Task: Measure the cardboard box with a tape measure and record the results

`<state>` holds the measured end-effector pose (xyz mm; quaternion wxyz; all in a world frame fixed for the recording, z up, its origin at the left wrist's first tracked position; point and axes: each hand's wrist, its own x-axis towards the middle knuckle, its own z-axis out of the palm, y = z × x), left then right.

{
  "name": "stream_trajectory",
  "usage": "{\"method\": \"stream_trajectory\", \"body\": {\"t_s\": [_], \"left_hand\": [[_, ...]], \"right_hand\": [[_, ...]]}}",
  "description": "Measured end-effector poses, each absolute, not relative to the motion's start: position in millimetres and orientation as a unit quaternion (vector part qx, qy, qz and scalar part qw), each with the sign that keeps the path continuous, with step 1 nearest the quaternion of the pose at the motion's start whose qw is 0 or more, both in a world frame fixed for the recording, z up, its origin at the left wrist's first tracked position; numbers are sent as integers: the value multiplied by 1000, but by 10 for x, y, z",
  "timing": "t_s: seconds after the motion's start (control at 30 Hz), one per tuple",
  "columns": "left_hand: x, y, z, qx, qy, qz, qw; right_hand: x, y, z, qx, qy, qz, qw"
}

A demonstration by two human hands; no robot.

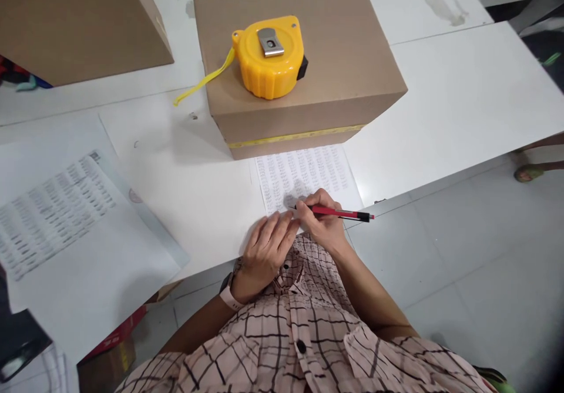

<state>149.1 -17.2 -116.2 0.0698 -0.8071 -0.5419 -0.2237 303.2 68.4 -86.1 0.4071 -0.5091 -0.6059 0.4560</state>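
Note:
My right hand (324, 219) is closed round a red and black pen (339, 211), its tip pointing left over a sheet of paper (315, 173) covered in columns of handwriting. The sheet's far edge meets the near side of a brown cardboard box (339, 46). Flat and with fingers stretched out, my left hand (268, 246) rests at the table's near edge by the sheet's lower left corner. On top of the box lies a yellow tape measure (269, 58) with a metal clip and a yellow strap. A yellow tape strip (295, 137) runs across the box's near side.
A larger cardboard box (83, 23) stands at the far left of the white table (462, 99). Written sheets (57, 217) lie on the left. Below the table's edge is a tiled floor (462, 252), with a person's foot (529, 173) at the right.

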Motion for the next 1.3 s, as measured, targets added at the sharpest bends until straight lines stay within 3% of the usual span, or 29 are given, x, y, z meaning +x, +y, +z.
{"method": "stream_trajectory", "body": {"t_s": [1.3], "left_hand": [[1516, -175, -1169, -798, -551, -232, 75]], "right_hand": [[3000, 673, -886, -532, -670, 373, 359]]}}
